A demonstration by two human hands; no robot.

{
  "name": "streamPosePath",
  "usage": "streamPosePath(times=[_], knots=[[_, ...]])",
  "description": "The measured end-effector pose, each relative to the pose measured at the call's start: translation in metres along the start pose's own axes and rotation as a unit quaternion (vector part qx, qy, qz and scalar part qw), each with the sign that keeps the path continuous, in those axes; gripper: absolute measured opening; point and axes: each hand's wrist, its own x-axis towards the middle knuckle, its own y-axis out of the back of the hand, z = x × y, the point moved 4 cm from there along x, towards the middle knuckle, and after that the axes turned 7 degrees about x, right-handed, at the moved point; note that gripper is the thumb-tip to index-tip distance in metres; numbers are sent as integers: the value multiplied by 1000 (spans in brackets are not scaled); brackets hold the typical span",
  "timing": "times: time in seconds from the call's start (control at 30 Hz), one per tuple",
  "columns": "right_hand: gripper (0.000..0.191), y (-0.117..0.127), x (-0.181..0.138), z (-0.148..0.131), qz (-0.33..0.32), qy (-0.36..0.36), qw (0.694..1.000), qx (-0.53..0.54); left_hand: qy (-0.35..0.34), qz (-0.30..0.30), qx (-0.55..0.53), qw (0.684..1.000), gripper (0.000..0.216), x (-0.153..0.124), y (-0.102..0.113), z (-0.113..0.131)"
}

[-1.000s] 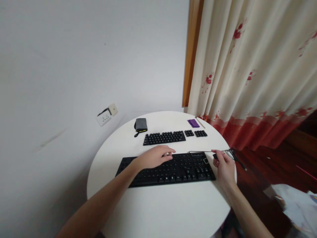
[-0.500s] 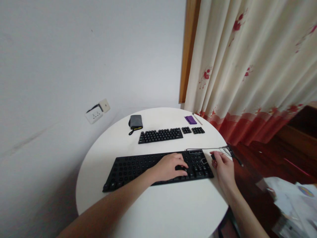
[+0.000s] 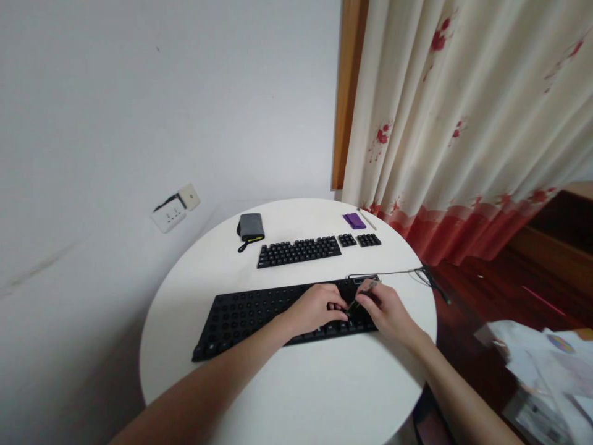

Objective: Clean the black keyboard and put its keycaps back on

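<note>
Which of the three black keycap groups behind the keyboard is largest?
The leftmost group, nearest the grey pouch: a long block, while the middle group and rightmost group are shorter.

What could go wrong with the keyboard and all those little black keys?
The thin tool in the right hand might slip and poke the left hand, since its fingers are very close to the tip. The black keys laid out behind the keyboard could get mixed up if bumped. The cable reaches past the right edge of the table, so something could catch it and tug the keyboard.
</note>
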Motion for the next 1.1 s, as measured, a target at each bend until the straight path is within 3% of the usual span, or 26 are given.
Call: streamPosePath(times=[0.13, 0.37, 0.57, 0.67, 0.9, 1.0, 1.1], knots=[[19, -4, 9, -8, -70, 11, 997, -25, 10, 0, -23, 1000, 19, 0, -1, -4], [20, -9, 11, -17, -166, 27, 984, -54, -34, -21, 8, 999, 14, 0, 4, 4], [35, -18, 16, 20, -40, -85, 995, -16, -4, -8, 33, 999, 25, -1, 1, 7], [39, -22, 18, 37, -15, -134, 990, 32, 33, 2, 50, 998, 26, 0, -1, 7], [37, -13, 6, 34, 48, -78, 992, 84, 50, 66, 0, 997, 14, 0, -5, 8], [34, -9, 3, 31, 85, -60, 990, 94, 54, 126, -40, 990, 27, 0, -2, 10], [29, -9, 4, 31, 69, -54, 989, 123, 20, 167, -2, 986, 36, -2, 3, 18]])
